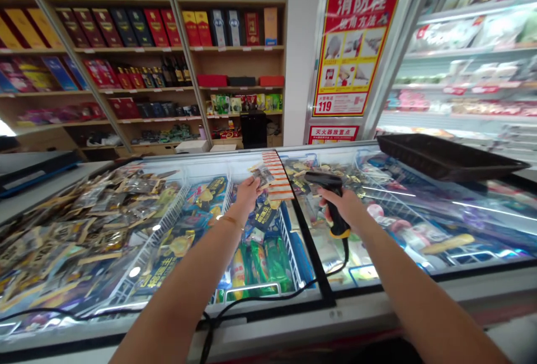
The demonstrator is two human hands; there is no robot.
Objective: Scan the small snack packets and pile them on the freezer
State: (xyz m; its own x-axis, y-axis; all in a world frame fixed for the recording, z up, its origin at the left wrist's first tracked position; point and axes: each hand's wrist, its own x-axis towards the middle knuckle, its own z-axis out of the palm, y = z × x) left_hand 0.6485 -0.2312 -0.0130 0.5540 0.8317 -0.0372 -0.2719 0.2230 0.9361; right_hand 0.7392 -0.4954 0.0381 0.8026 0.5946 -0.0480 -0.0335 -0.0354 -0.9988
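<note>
Free gap between packet (pixel 263 174) and scanner (pixel 335 186). In the way: black cable (pixel 268 298) across freezer front edge (pixel 277 331), heaped pouches (pixel 90 230) at left, black tray (pixel 448 157) far right.

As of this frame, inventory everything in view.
packet: one, brownish, centre
scanner: one, black and yellow, centre
freezer: at least one, white, foreground
cable: one, black, freezer front
striped sheet: one, orange, beside packet
loose packs: many, brownish, left
wire baskets: several, white, in freezer
tray: one, black, right
wall signs: two, red, behind
boxes: many, mixed, back shelves
fridge goods: many, mixed, far right
left grip: one, on packet
right grip: one, on scanner
</note>
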